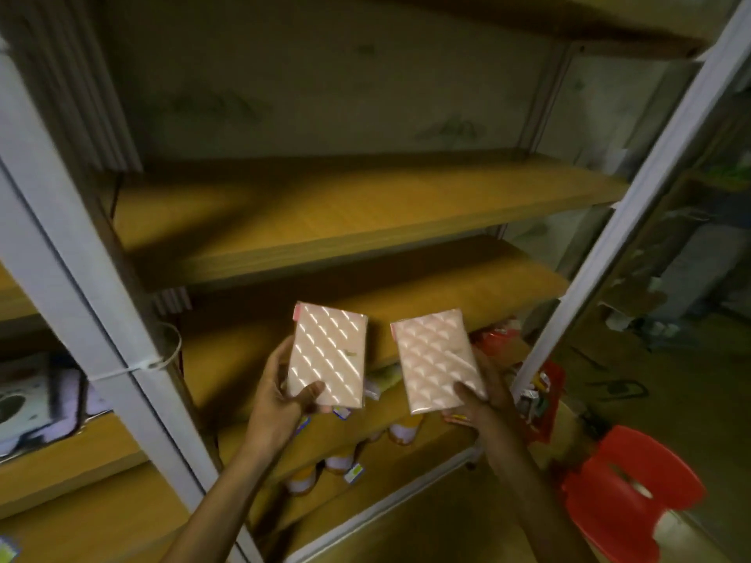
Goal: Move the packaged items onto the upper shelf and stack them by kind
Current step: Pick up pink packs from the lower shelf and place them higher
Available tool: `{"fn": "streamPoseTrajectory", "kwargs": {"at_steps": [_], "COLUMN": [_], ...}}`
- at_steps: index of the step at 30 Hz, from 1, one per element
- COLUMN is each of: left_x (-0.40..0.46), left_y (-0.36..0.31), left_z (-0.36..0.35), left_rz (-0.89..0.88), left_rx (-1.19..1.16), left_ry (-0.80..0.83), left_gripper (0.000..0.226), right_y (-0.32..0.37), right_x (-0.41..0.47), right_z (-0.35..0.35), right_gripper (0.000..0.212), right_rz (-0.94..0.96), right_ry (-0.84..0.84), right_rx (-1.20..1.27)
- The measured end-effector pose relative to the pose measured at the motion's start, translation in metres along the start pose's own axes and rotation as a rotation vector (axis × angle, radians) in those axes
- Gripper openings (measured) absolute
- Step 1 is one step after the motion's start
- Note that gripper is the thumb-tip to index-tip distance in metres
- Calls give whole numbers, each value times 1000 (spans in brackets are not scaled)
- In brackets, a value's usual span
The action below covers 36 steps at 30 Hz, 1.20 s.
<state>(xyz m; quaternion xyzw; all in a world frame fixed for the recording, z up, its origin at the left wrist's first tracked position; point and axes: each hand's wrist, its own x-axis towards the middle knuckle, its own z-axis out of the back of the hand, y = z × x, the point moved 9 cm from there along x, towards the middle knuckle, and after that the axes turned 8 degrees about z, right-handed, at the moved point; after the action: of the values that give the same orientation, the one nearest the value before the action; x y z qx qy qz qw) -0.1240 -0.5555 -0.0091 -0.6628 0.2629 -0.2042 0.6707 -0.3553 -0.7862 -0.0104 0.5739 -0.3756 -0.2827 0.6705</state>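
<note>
1. The upper shelf (365,205), a flat wooden board at 12 o'clock, carries nothing visible; its frame is pale metal uprights (73,253).
2. The lower shelves hold bottles (337,461) with pale caps at 6 o'clock and red packets (544,400) at 4 o'clock, blurred.
3. The left hand (284,392) grips a pink package (327,355), thumb across its lower face, fingers behind.
4. The right hand (483,396) grips a second pink package (437,361) the same way, just beside the first, not touching.
5. Both packages are flat rectangles in glossy wrap with a quilted diamond pattern.
6. A red plastic stool (634,489) stands at 5 o'clock.
</note>
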Motion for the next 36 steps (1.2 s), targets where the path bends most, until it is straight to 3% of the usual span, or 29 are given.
{"fn": "streamPoseTrajectory", "kwargs": {"at_steps": [6, 10, 14, 19, 25, 36], "left_x": [52, 74, 82, 77, 70, 34], "left_y": [20, 37, 43, 34, 5, -26], "left_z": [18, 19, 21, 16, 4, 26], "left_rz": [126, 275, 302, 299, 206, 129], "left_rx": [-42, -80, -33, 269, 870, 1141], "left_ry": [-205, -315, -412, -473, -522, -523], "left_gripper": [79, 62, 67, 78, 76, 79], "right_y": [-29, -42, -43, -50, -55, -39], "right_x": [81, 124, 150, 167, 171, 139], "right_z": [-37, -63, -83, -93, -97, -166], "right_gripper": [57, 55, 55, 56, 54, 53], "right_rz": [-26, -64, -96, -114, -142, -161], "right_ry": [117, 208, 311, 410, 495, 663], "right_rx": [54, 116, 190, 200, 218, 206]}}
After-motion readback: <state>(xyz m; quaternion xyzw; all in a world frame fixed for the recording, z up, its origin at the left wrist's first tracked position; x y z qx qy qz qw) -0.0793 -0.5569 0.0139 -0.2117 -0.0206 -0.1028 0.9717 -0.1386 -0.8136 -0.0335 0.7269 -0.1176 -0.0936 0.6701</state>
